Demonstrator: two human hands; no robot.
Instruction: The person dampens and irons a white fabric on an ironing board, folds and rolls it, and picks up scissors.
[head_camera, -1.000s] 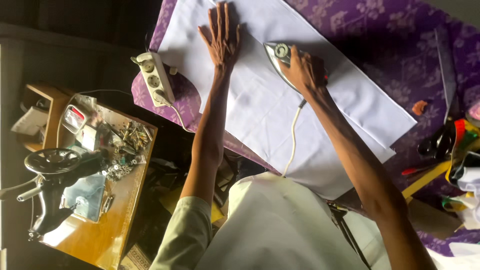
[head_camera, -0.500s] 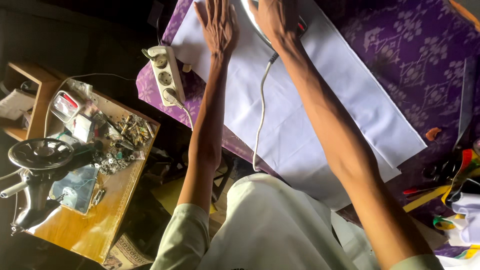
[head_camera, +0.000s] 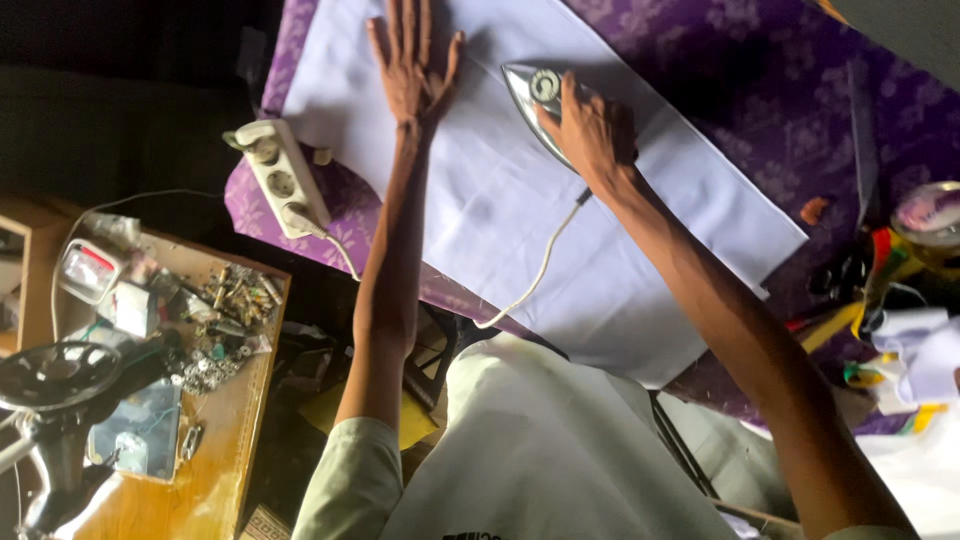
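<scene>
A white cloth (head_camera: 520, 190) lies spread over a purple patterned cover (head_camera: 760, 90) on a table. My left hand (head_camera: 413, 62) rests flat on the cloth with fingers spread, near its far end. To its right, my right hand (head_camera: 592, 132) grips the handle of an electric iron (head_camera: 532, 100), whose silver soleplate sits on the cloth. The iron's white cord (head_camera: 535, 275) trails back toward my body.
A white power strip (head_camera: 280, 178) sits on the cover's left edge. To the left, a wooden sewing table (head_camera: 215, 470) holds a sewing machine handwheel (head_camera: 52, 375) and a pile of small metal parts (head_camera: 225, 320). Scissors (head_camera: 835, 280), coloured scraps and white fabric pieces (head_camera: 930, 360) lie at the right.
The iron has slid back along the cloth toward me after reaching the far end half a second ago. My left hand stays flat on the cloth.
</scene>
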